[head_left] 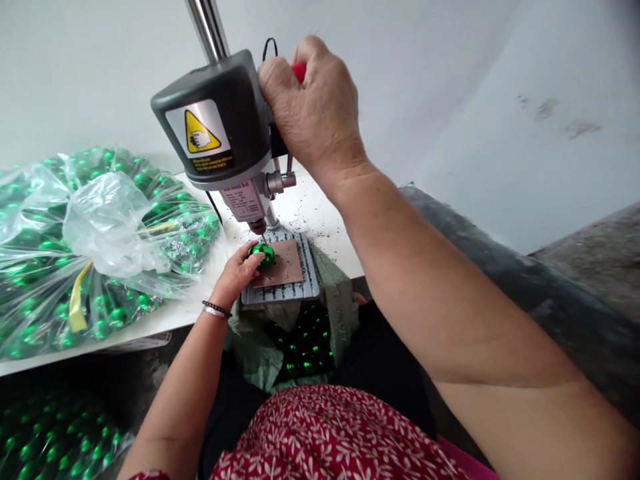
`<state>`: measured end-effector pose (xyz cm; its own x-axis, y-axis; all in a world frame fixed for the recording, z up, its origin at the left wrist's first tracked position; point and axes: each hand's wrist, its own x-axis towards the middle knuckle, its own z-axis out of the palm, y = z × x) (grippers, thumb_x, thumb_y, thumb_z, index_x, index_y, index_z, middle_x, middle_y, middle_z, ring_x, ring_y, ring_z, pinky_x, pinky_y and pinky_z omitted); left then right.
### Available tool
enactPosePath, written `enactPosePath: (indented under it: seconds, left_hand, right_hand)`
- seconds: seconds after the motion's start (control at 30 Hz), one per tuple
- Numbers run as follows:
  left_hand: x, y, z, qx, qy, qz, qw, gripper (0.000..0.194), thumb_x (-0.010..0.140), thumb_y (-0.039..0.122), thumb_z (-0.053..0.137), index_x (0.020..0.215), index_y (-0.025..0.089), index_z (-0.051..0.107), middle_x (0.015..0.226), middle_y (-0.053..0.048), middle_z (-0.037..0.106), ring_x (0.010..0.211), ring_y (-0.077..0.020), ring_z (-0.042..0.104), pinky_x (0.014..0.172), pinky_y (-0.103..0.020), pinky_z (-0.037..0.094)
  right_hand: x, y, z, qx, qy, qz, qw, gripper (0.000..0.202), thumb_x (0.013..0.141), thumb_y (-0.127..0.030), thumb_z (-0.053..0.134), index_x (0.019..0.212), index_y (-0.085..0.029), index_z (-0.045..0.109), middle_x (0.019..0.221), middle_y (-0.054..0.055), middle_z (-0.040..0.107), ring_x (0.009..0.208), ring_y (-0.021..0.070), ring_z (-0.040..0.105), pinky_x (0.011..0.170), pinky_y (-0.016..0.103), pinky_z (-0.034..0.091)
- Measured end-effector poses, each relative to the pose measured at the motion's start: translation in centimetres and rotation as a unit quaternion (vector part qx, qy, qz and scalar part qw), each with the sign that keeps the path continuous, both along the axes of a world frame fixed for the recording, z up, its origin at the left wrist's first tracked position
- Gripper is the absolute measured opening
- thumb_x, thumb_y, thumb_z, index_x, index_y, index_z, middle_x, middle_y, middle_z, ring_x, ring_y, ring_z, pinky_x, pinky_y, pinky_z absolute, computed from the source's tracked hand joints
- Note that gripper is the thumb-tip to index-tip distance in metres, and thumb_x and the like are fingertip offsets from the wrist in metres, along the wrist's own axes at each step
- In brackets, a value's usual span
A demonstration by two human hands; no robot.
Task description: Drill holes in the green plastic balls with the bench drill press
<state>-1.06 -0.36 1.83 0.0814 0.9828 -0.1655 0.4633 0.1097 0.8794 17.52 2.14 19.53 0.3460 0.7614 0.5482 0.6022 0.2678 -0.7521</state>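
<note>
L hand (239, 271) clamps green ball (266, 253) nr back-L corner of board (287, 270), just under drill bit (264, 237), R hand (323, 107) round red handle (299, 72).

Bright overall, w/ cool, diffuse light, apparently from above. Spread softly over wall (430, 80) & table (320, 217), darkening twd pic's top-rt corner, vignette-style. Strong white glare on plastic bag (113, 213) at table's lt end, breaking up detail; tiny hot spots on bagged balls (117, 315) & on green ball (269, 252) under drill (253, 100). V. dim below table's front edge: deep shadow, mostly pinpoint glints in sack (345, 287). Wide-angle stretch on rt arm (425, 280) twd btm-rt corner. Warning sticker (200, 133) fairly crisp; nameplate's (242, 200) small print soft, largely illegible.
</note>
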Motion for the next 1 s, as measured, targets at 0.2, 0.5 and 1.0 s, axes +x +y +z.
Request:
enactPosePath:
  seconds: [0.2,0.5,1.0]
  left_hand:
    - [-0.6,-0.2,-0.5,0.028,0.033,-0.063,0.997,0.069,0.08,0.045,0.065,0.142,0.017,0.055,0.102,-0.005,0.071,0.069,-0.0125,0.06,0.066,-0.025,0.05]
    - [0.0,0.3,-1.5,0.082,0.065,-0.033,0.994,0.06,0.074,0.04,0.072,0.129,0.02,0.063,0.11,-0.004,0.072,0.101,-0.0215,0.065,0.094,-0.034,0.049]
    - [-0.9,0.2,-2.1,0.067,-0.042,-0.025,0.997,0.056,0.067,0.038,0.076,0.117,0.017,0.062,0.095,-0.002,0.068,0.078,-0.0134,0.061,0.073,-0.026,0.049]
  right_hand:
    - [-0.1,-0.1,-0.2,0.005,0.016,0.009,1.0,0.039,0.096,-0.042,0.043,0.072,-0.02,0.024,0.069,-0.005,0.024,0.066,0.0062,0.019,0.07,0.022,0.022]
    - [0.0,-0.5,-0.2,0.025,0.044,0.035,0.998,0.037,0.095,-0.034,0.048,0.072,-0.02,0.023,0.069,-0.004,0.025,0.067,0.0063,0.021,0.069,0.023,0.024]
    - [-0.1,-0.3,0.0,0.016,0.053,0.039,0.998,0.038,0.095,-0.036,0.049,0.072,-0.019,0.024,0.069,-0.005,0.022,0.067,0.0055,0.021,0.067,0.021,0.024]
